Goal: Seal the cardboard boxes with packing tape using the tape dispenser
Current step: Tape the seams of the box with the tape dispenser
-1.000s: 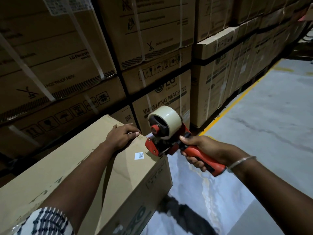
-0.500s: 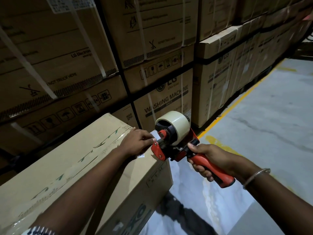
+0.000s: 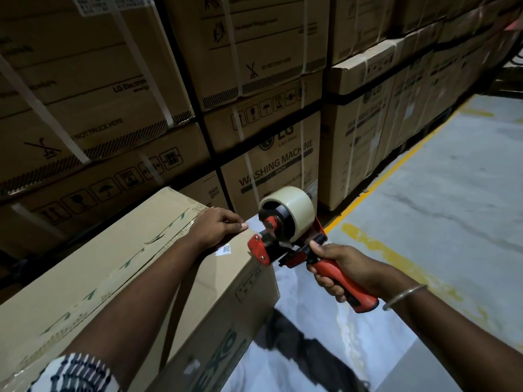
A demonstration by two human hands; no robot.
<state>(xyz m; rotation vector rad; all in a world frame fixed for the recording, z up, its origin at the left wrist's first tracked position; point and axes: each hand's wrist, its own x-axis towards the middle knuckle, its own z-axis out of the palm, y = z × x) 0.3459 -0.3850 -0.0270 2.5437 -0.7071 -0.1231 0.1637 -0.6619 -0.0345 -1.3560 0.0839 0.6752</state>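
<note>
A long brown cardboard box [image 3: 93, 281] lies in front of me, its top seam covered by clear tape with green marks. My left hand [image 3: 216, 227] rests palm down on the box's far right top corner, fingers lightly bent, beside a small white QR label [image 3: 225, 249]. My right hand [image 3: 343, 271] grips the red handle of the tape dispenser [image 3: 285, 239]. The dispenser carries a cream tape roll [image 3: 294, 212], and its red front plate touches the box's right top edge, just right of my left hand.
Tall stacks of strapped washing-machine cartons [image 3: 271, 154] form a wall close behind the box and run off to the right. A grey concrete floor [image 3: 441, 210] with a yellow line [image 3: 376, 185] stretches on the right. A metal bangle [image 3: 404, 297] sits on my right wrist.
My left hand slid along the box top toward its right corner and stays there. The dispenser moved slightly right and lower, its front plate staying at the box's edge.
</note>
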